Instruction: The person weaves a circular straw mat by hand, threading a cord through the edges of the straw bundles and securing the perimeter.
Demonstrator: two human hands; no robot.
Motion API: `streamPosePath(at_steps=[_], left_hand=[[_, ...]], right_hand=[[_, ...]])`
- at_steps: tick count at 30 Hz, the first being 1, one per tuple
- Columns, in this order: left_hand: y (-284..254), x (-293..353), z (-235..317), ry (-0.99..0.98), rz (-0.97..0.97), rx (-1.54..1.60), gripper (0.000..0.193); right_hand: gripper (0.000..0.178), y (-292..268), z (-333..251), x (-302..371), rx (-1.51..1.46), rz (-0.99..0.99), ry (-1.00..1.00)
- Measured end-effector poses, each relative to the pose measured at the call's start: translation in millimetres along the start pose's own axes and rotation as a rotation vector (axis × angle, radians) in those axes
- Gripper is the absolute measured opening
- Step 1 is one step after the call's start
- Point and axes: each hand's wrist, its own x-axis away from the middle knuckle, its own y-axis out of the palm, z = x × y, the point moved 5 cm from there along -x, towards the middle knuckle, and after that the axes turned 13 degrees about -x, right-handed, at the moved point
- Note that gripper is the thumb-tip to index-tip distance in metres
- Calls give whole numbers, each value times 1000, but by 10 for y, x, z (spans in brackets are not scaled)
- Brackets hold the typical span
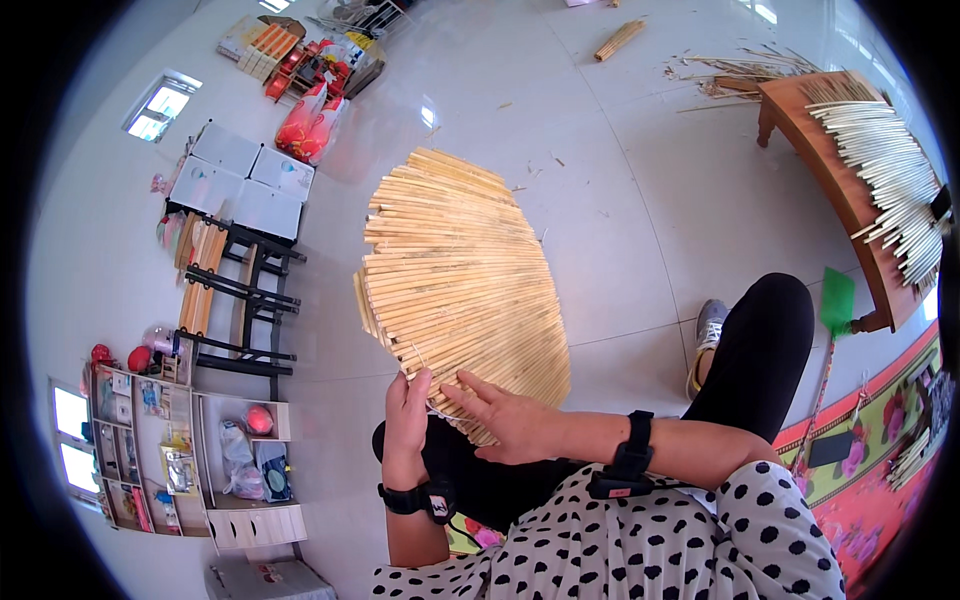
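Note:
A large mat of pale yellow reed stalks [460,265], laid side by side in a curved sheet, stretches away from my lap. Its left edge is uneven where the stalk ends stick out. At its near left corner my left hand [406,412] is closed on the edge, thumb up against the stalks. My right hand [510,418] rests on the near end with fingers stretched out and apart. A thin white string [418,355] runs by the stalk ends near my fingers. The underside of the mat is hidden.
A brown wooden table [815,150] at the right carries many pale stalks [885,165]. Loose stalks [745,75] and a tied bundle [620,40] lie on the floor. A green fly swatter [837,302] leans near a patterned cloth [850,470]. Shelves [200,455] and black-framed stools [245,300] stand left.

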Motion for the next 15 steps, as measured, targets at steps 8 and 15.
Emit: streamPosePath(at_steps=[8, 15], left_hand=[[23, 31, -55, -9, -35, 23, 39], [9, 44, -138, -2, -70, 58, 43]], right_hand=[[97, 48, 42, 39, 9, 46, -12], [98, 73, 48, 74, -29, 48, 6]])
